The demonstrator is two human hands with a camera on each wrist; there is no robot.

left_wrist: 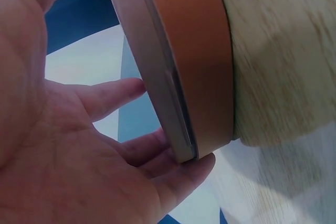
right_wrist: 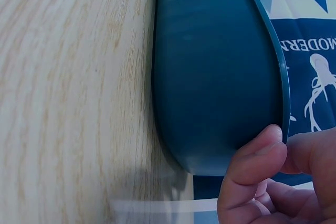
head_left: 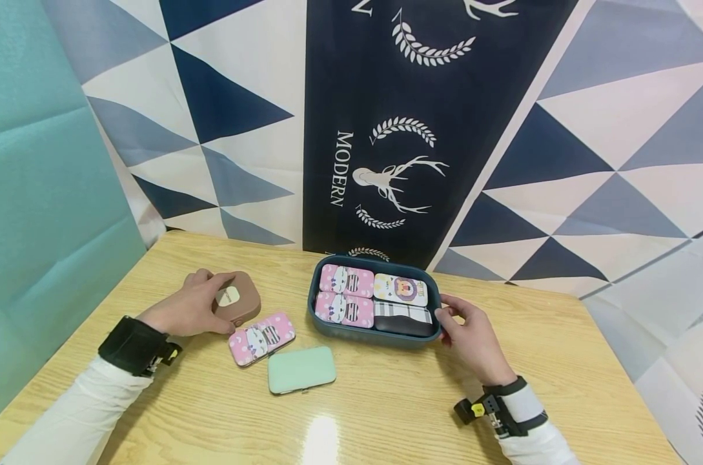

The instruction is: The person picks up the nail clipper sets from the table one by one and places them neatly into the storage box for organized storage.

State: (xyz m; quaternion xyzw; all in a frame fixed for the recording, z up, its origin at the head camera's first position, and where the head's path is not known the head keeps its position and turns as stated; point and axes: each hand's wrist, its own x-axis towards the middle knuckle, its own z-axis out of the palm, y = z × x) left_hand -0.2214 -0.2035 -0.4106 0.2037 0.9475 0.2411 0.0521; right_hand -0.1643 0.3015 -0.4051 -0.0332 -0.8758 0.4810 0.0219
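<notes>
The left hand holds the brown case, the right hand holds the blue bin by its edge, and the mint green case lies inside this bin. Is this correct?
Not quite: the mint green case lies on the table, outside the blue bin, as the head view shows. The left hand does hold the brown case, the right hand the bin's edge.

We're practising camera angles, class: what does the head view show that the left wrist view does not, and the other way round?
Only the head view: the bin with four tins in it, the right hand at its edge, and the pink tin and green case on the table.

Only the left wrist view: the palm of the left hand, whose back faces the head camera.

Both: the left hand, the brown box it holds, the table and the patterned backdrop.
</notes>
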